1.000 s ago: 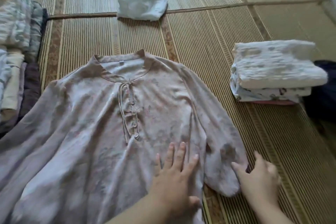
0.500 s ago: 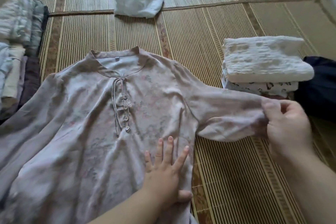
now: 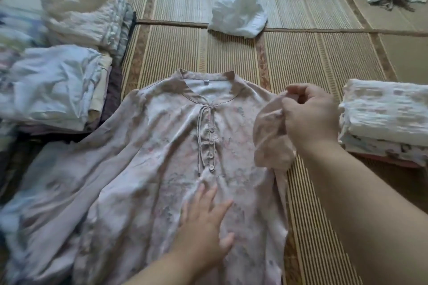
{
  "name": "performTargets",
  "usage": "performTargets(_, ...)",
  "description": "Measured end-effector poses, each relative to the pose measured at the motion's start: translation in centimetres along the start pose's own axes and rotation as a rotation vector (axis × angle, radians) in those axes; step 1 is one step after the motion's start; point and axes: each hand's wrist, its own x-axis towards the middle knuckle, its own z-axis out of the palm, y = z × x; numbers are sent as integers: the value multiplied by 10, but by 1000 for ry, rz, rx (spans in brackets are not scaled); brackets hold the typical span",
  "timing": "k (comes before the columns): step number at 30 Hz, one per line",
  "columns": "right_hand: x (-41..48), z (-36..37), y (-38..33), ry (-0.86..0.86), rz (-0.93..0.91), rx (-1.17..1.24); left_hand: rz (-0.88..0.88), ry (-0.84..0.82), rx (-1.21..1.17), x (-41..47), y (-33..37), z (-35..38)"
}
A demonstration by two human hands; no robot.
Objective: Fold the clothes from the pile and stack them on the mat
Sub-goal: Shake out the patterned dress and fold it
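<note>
A blouse (image 3: 162, 157) lies spread mid-mat (image 3: 324, 53), collar toward the far edge. A clothes pile (image 3: 58, 81) sits along the left edge, a folded stack (image 3: 384, 118) at the right edge, and a bag (image 3: 238, 18) behind the collar. The left hand (image 3: 203, 227) rests on the blouse front. The right hand (image 3: 310, 118) holds the sleeve (image 3: 271, 136) beside the stack.

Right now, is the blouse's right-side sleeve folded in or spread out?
Partly folded: the right hand pinches the sleeve, bunched above the blouse front, not yet flat.
</note>
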Motion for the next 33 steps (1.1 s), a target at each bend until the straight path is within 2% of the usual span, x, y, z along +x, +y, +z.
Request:
performTargets(2, 4, 0, 24, 9, 105, -91, 2, 64, 36, -9, -28, -6)
performTargets(4, -3, -6, 45, -82, 176, -184, 31, 98, 96, -23, -57, -9)
performTargets(5, -12, -10, 54, -157, 187, -227, 36, 56, 110, -33, -69, -9)
performTargets(7, -41, -18, 63, -328, 157, -324, 61, 72, 209, -53, -85, -5)
performTargets(11, -142, -29, 88, -650, 47, -520, 212, 59, 155, -106, -99, 15)
performTargets(14, -216, -35, 118, -872, -30, -709, 268, -43, 156, -141, -103, 31)
performTargets(15, -235, -37, 128, -892, 8, -752, 250, -93, 185, -150, -106, 37)
performTargets(17, -258, -38, 142, -816, 187, -790, 234, -137, 233, -158, -113, 47)
performTargets(19, -267, -36, 149, -680, 339, -718, 247, -60, 258, -156, -120, 51)
performTargets(22, -262, -42, 147, -602, 462, -528, 212, 30, 224, -144, -118, 44)
performTargets(26, -246, -70, 142, -237, 711, -174, -82, 63, -198, -132, -104, 22)
performTargets(29, -237, -91, 150, -64, 808, -109, -77, 54, -349, -122, -98, 1)
performTargets(31, -236, -105, 176, 2, 830, -61, -68, -22, -295, -117, -93, -16)
performTargets(33, -235, -117, 207, 24, 838, -46, -64, -80, -60, -116, -92, -25)
